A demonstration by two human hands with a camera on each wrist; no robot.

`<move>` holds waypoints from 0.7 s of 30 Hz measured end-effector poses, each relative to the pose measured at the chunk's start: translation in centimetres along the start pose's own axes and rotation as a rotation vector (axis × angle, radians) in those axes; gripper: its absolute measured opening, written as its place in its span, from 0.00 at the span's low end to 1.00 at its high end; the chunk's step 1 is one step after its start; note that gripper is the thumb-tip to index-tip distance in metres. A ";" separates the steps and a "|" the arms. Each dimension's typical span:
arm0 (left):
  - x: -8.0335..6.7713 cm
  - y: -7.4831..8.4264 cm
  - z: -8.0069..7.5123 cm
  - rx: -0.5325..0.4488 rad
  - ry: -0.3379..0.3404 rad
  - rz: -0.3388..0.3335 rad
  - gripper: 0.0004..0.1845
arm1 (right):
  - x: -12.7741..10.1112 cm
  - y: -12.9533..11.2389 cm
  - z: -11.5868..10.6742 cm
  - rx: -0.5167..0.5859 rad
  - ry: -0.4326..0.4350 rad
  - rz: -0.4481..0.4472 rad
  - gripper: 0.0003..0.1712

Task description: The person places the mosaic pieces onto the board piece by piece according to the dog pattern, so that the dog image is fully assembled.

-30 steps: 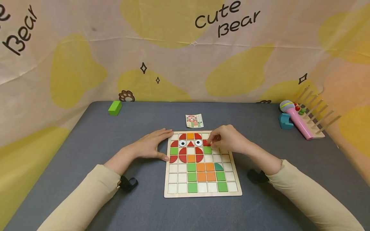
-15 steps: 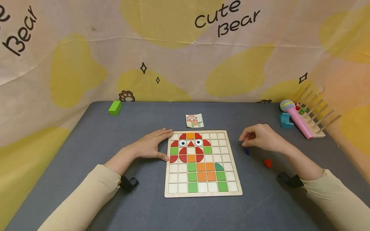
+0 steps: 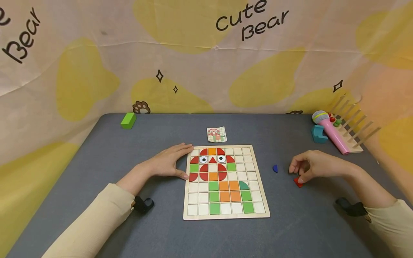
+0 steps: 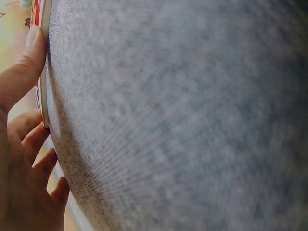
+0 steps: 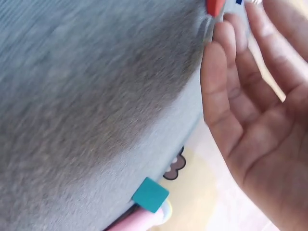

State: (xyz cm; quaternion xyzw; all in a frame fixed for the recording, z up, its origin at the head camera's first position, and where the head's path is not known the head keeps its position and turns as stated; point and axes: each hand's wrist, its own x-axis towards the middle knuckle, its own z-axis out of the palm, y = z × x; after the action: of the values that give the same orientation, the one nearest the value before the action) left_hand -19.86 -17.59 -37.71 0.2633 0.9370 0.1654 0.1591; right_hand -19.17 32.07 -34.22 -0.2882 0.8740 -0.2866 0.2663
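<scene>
A wooden board [image 3: 226, 218] of square cells lies on the table, with red, orange, green and white pieces and two eye pieces set in it. My left hand [image 3: 167, 162] rests at the board's left side, fingers at the upper corner and thumb [image 3: 183, 175] on the edge. The left wrist view shows the same thumb [image 4: 33, 48] against the rim. To the right of the board, my right hand [image 3: 314, 165] is over a small red piece [image 3: 298, 183], thumb touching it. In the right wrist view, this red piece [image 5: 215, 6] is by the fingertips.
A small blue piece [image 3: 275, 168] lies between board and right hand. Behind the board is a picture card [image 3: 217, 134]. A green block [image 3: 128, 120] stands far left. At far right are a teal block [image 3: 318, 134], a pink toy microphone [image 3: 335, 136] and a pegged wooden rack [image 3: 356, 147].
My right hand has moved right from the board, past the blue piece, to the red piece. A red quarter-round piece it touched stays in the board. The left hand has not moved.
</scene>
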 end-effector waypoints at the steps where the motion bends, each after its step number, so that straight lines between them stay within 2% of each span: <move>1: 0.0 0.0 0.0 0.001 0.001 0.000 0.56 | -0.1 0.0 0.0 0.006 -0.018 0.000 0.16; 6: 0.0 -0.1 0.1 0.005 0.004 -0.001 0.56 | -0.3 0.3 0.4 0.012 -0.062 -0.033 0.21; 13: 0.0 -0.2 0.1 0.001 0.006 0.000 0.56 | 0.2 0.5 1.0 -0.002 -0.045 -0.133 0.17; 21: 0.0 -0.2 0.1 -0.004 0.007 0.000 0.56 | 0.6 0.1 1.2 -0.046 -0.020 -0.072 0.14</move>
State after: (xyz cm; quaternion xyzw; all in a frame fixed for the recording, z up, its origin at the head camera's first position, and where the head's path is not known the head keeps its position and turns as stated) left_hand -19.88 -17.74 -37.90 0.2626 0.9372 0.1681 0.1562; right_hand -18.89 31.35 -35.32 -0.3281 0.8668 -0.2731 0.2578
